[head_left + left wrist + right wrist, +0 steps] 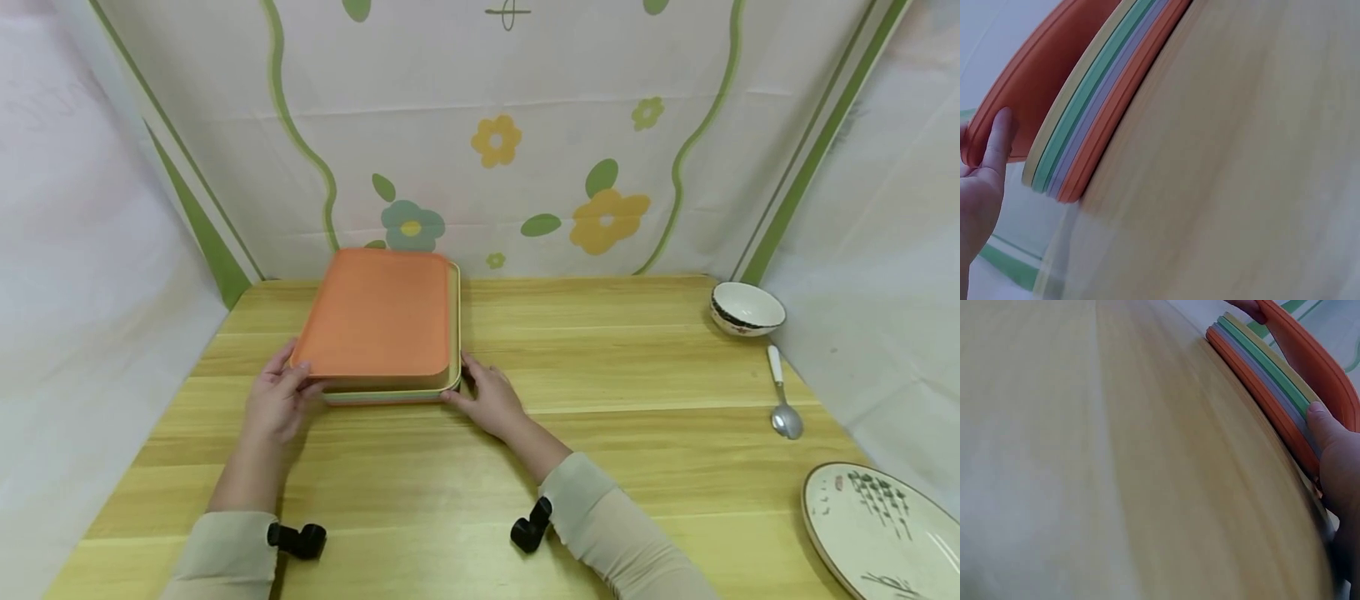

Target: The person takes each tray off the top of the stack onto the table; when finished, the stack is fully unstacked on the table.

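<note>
An orange tray [375, 317] with rounded corners is tilted over a stack of trays [390, 397], its near edge raised. My left hand [276, 400] pinches the orange tray by its near-left corner, thumb on top. The left wrist view shows a gap between that orange tray [1038, 78] and the yellow, green, purple and orange layers of the stack [1094, 100]. At the stack's near-right corner, my right hand [491, 404] grips with the thumb on the front and fingers along the right side. Its thumb lies against the stacked rims [1272, 381] in the right wrist view.
On the right of the wooden table [615, 367] stand a white bowl [747, 307] with a dark patterned outside and a spoon [783, 408] with a white handle. A large decorated plate [877, 533] lies at the near right. A flowered cloth [450, 100] hangs behind.
</note>
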`<state>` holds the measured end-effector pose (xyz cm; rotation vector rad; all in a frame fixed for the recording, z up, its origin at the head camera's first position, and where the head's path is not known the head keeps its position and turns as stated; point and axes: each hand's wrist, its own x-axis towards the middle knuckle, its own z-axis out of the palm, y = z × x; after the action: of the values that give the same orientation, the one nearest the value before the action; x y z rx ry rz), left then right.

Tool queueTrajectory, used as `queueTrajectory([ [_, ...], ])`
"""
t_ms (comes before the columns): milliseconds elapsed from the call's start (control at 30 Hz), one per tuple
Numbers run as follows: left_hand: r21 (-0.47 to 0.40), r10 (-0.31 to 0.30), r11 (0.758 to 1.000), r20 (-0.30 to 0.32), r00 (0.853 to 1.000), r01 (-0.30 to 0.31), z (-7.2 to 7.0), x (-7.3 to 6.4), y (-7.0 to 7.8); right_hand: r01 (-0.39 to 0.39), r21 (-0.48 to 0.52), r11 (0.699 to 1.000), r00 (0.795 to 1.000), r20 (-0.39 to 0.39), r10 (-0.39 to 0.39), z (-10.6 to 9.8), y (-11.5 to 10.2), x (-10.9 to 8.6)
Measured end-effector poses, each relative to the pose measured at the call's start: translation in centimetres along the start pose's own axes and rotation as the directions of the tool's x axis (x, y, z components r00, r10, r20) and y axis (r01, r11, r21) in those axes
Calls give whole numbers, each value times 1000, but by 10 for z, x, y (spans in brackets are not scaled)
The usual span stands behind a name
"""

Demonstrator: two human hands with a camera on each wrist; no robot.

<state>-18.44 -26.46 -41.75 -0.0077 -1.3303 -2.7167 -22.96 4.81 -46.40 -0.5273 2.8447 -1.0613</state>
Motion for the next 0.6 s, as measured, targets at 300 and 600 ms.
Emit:
queueTrajectory([
  [300,-201,149,972,102,984,-126,-27,-8,31,6,1,1000,1000,0,-6,0,1,0],
  [600,-248,165,960,126,978,-130,-55,-17,61,0,22,1000,1000,9,0,-1,0,-1],
])
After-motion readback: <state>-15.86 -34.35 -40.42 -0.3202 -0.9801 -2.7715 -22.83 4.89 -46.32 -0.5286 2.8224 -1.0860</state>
